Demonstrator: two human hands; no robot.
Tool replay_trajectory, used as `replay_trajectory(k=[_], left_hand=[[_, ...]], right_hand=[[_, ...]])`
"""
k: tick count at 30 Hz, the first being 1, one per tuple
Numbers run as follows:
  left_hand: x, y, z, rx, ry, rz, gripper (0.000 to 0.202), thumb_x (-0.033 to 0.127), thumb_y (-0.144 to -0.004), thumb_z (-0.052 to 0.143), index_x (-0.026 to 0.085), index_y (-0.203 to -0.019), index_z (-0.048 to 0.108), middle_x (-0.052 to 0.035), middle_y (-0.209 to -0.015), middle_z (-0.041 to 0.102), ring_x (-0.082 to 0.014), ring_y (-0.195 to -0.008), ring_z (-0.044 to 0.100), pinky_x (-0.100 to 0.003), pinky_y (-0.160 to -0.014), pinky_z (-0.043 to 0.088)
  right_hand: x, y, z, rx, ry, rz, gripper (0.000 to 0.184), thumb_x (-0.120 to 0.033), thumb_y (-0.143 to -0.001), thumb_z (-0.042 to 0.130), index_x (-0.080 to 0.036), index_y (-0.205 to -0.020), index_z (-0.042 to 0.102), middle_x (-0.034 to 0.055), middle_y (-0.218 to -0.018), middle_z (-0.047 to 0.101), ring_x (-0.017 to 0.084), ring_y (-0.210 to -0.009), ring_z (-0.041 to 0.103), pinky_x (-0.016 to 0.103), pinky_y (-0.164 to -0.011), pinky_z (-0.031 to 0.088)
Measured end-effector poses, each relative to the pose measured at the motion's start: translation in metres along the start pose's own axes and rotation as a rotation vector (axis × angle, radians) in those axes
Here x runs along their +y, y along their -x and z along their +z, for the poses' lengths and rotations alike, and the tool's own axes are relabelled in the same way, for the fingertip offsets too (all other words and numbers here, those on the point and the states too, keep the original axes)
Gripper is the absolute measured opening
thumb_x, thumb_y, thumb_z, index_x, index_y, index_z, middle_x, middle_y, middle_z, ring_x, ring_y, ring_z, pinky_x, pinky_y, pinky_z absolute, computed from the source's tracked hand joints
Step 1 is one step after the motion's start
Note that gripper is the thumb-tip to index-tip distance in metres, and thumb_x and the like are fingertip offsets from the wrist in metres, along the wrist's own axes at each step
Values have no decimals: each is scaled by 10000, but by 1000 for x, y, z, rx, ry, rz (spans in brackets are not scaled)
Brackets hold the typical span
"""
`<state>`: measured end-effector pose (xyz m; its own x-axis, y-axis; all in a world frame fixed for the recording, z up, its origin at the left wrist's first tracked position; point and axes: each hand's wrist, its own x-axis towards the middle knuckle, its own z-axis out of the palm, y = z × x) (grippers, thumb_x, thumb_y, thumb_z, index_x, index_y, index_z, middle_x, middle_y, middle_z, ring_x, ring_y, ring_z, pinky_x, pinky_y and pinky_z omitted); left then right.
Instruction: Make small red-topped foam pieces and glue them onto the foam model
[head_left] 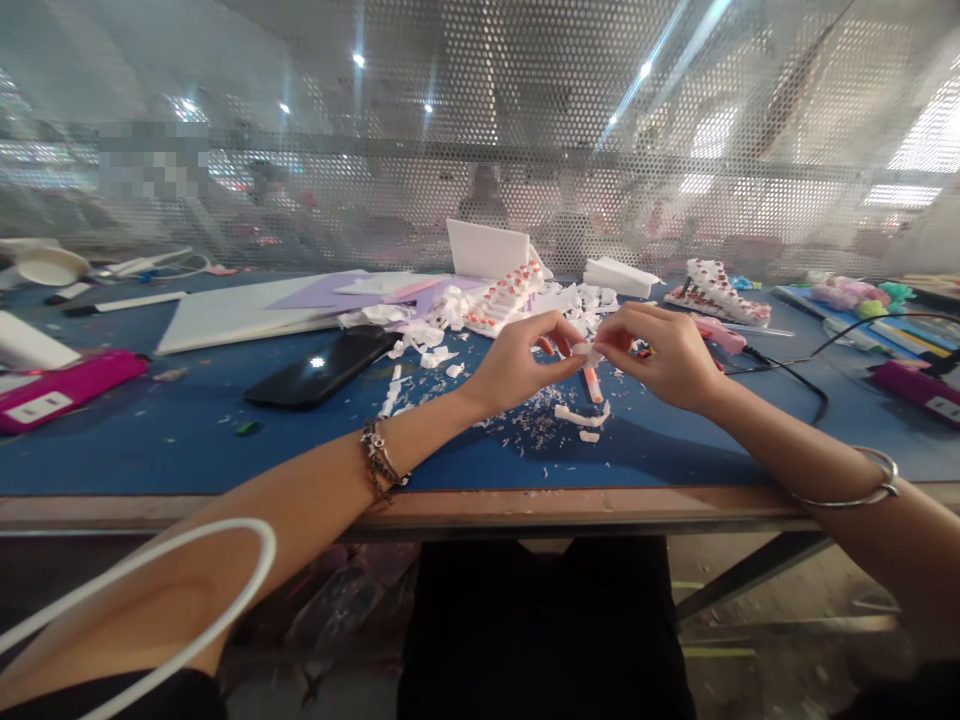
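Note:
Between the fingertips of both hands is a small white piece, perhaps paper or foam; its exact kind is too small to tell. My left hand pinches it from the left, thumb and forefinger closed. From the other side my right hand pinches it the same way. Just below the fingers an orange-and-white stick, maybe a marker, lies on the blue table. Around it are white shreds and a curled white strip. Behind my hands stands a white piece with rows of red dots.
A black phone lies left of my hands, beside white and lilac sheets. Magenta power strips sit at both sides. A pink tool with a black cable is at right. A perforated metal screen rises behind the table.

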<state>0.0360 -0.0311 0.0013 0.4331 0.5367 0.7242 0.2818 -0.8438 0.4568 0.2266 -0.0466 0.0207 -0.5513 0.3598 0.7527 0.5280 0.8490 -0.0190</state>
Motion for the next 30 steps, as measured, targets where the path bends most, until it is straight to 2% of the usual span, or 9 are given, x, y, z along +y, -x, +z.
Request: replay_trajectory(k=[10,16,19,30], left_hand=[[-2,-1,-1,-33,13,-10,217,365,-754,597,156,-815,597,-28,-791,637,-83,-664,571,-201,-575,452],[-1,0,0,7,42,-15,355,354,-730,628,170,-980,455,-26,-825,655,-97,-693,595,-223,-626,469],[0,1,0,-3,-1,-14,359,342,-744,615,178,-996,420,-21,-828,660,-104,-713,603,-231,-637,467],[0,2,-1,-31,-88,116,328,275,-783,583,173,-1021,383,-20,-847,663,-95,-749,590,-237,-679,459]], right_hand=[[0,0,-1,-25,-10,41,126,-270,-811,514,-170,-748,557,-16,-651,538,69,-581,489,202,-571,381],[0,0,-2,-10,-18,43,118,-253,-791,552,-161,-717,558,-27,-618,538,59,-562,484,188,-556,380],[0,0,-1,-6,-21,49,134,-261,-783,569,-155,-702,554,-30,-607,537,55,-550,484,183,-545,380],[3,0,0,-68,-72,104,155,-291,-779,574,-154,-707,566,-25,-622,556,55,-561,495,185,-556,383]])
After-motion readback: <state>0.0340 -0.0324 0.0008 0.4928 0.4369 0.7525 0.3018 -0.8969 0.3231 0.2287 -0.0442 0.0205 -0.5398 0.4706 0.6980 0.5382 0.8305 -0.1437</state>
